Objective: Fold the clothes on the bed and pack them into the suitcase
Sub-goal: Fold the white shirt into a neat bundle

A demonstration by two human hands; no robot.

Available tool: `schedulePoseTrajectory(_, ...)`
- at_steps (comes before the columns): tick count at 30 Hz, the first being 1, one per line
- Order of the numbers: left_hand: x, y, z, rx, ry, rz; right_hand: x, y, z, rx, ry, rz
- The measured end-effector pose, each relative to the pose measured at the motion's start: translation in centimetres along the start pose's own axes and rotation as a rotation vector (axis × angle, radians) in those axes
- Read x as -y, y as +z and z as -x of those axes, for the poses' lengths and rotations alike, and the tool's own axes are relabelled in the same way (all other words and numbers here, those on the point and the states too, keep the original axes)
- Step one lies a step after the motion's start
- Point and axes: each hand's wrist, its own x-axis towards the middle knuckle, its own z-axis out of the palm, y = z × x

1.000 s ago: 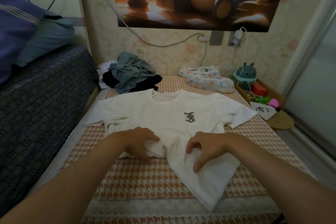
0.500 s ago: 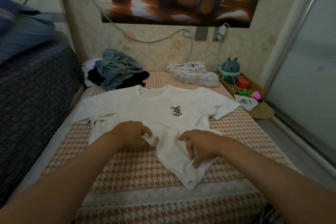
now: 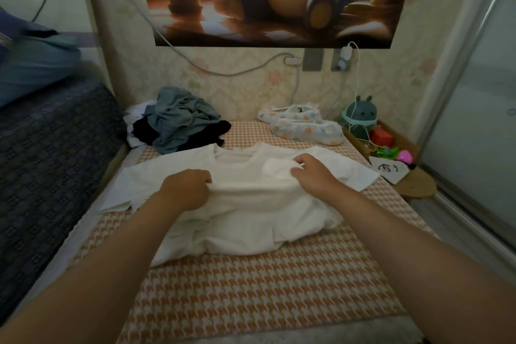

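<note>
Hem of the white T-shirt (image 3: pixel 251 220) lies doubled back over its chest on the checked bedspread (image 3: pixel 265 288) — left hand (image 3: pixel 185 190) and right hand (image 3: pixel 312 173) each pinch the folded edge. Black scrawl on a white card (image 3: pixel 391 176) — unreadable.

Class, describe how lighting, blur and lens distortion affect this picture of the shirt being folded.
Head view: dim, warm light; the white T-shirt is brightest, creases partly washed out; the wide lens bows the door frame at right; the blue pillow at left is smeared.
</note>
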Motion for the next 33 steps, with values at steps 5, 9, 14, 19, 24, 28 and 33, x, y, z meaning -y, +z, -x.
schedulePoseTrajectory(5,0.5,0.4,-3.7,-0.032,-0.175,-0.138,0.0,0.2,-4.1,0.106,-0.036,0.052)
schedulePoseTrajectory(9,0.6,0.8,-7.5,-0.500,-0.215,0.162,-0.9,1.8,-7.7,-0.293,-0.202,0.076)
schedulePoseTrajectory(14,0.8,2.1,-11.0,-0.541,-0.110,0.641,-2.9,2.9,-10.1,-0.193,-0.049,0.488)
schedulePoseTrajectory(19,-0.7,5.3,-10.1,-0.106,0.074,0.347,-4.6,3.2,-9.1,0.176,0.029,0.710)
schedulePoseTrajectory(24,-5.7,4.5,-6.9,0.007,0.264,0.326,-4.6,2.0,-4.8,-0.065,-0.017,0.552)
schedulePoseTrajectory(28,-9.0,3.3,-2.8,0.156,0.307,0.294,-5.7,2.6,-0.1,-0.253,0.054,0.581)
schedulePoseTrajectory(33,-10.0,5.9,1.1,0.247,0.338,0.210,-6.9,3.0,3.1,-0.288,0.199,0.574)
